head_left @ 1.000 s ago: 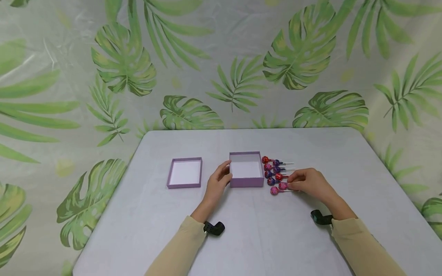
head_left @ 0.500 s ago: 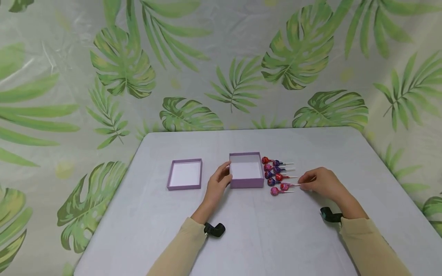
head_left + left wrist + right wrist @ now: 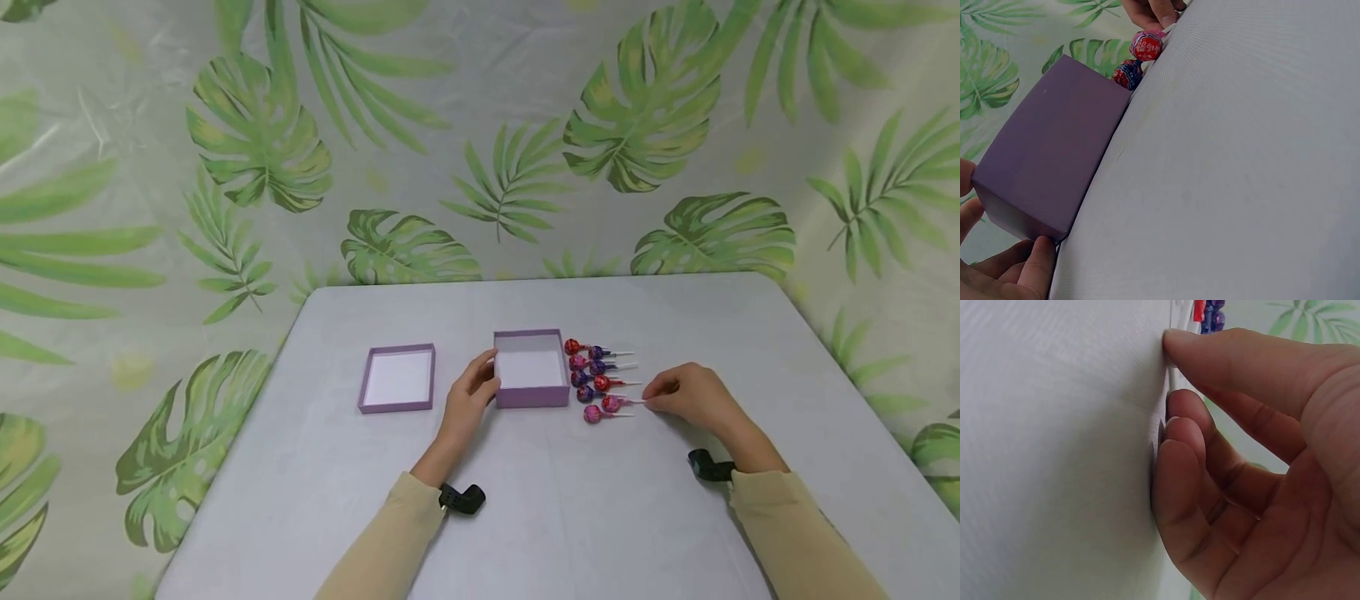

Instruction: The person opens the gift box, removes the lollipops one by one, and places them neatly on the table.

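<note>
In the head view my right hand (image 3: 693, 402) pinches the white stick of a pink-wrapped lollipop (image 3: 611, 403) lying on the table. In the right wrist view the thumb (image 3: 1229, 359) and fingertips are down at the cloth. My left hand (image 3: 467, 404) rests against the left side of a purple box (image 3: 532, 397), which has a white inside and holds nothing. Its fingers (image 3: 1038, 265) touch that side in the left wrist view. Several lollipops in red, pink and purple wrappers lie in two columns right of the box, sticks to the right; another pink lollipop (image 3: 592, 414) is nearest the front.
A shallow purple lid (image 3: 397, 408), white inside, lies left of the box. Everything stands on a table (image 3: 570, 517) with a white cloth. A leaf-patterned curtain (image 3: 510, 192) hangs behind it.
My right hand has moved to the right, from beside the pink lollipop's head to its stick end. That lollipop has shifted slightly. The left hand stays at the box.
</note>
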Motion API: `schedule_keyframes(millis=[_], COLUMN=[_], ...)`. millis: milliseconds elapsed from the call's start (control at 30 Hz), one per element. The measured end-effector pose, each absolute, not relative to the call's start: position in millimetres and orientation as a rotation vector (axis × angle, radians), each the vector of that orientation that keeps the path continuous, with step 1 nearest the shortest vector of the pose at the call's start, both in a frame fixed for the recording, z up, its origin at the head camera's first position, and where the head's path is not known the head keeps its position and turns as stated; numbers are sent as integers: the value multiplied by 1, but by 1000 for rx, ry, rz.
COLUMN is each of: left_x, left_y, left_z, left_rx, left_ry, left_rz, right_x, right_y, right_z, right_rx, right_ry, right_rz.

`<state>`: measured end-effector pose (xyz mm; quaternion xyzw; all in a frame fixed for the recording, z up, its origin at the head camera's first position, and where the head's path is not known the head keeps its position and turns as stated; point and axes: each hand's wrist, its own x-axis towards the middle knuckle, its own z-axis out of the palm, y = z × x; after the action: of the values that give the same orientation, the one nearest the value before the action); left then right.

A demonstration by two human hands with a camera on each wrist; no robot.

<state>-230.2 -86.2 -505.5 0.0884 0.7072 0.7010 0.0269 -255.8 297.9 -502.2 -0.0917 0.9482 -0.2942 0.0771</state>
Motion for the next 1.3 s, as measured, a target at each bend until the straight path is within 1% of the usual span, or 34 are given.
schedule_keyframes(millis=[700,967,1300], left_x=[-227,-238,-241], left_y=[-89,-88,-82], left_z=[-502,-532,-534], left_rx=[277,266,308], left_ry=[2222,2239,2279], left_rz=[2118,2166,2168], right_x=[-256,-255,-253], right_y=[297,299,306], right_z=[-502,-501,-496], right_rx=[-222,-228,-193], right_ry=[2782,2754,2727], right_rz=[-915,-959,-1002])
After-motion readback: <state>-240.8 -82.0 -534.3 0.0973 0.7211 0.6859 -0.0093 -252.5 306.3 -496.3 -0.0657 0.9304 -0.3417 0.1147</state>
